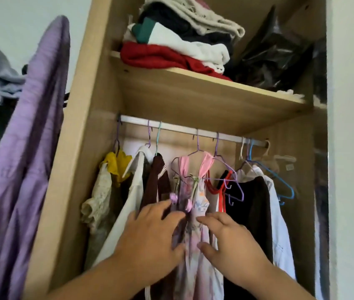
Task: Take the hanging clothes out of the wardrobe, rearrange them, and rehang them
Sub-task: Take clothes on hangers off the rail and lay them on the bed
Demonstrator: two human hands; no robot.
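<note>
A white rail (184,128) spans the open wooden wardrobe (85,131), with several garments on wire hangers. At its middle hangs a pink-strapped floral dress (195,263) on a purple hanger (197,151). My left hand (150,237) rests on the dress's left side, fingers spread and nearly straight. My right hand (230,241) touches its right side, fingers relaxed, thumb against the cloth. Left of the dress hang a brown top (156,182), a cream shirt (128,204) and a yellow frilled top (115,165). To the right are a black garment (254,204) and a white shirt (280,230).
A shelf (204,83) above the rail carries folded clothes (171,46) and a dark plastic bag (275,59). A lilac garment (24,159) hangs outside the wardrobe at the left. An empty blue hanger (280,180) sits near the rail's right end.
</note>
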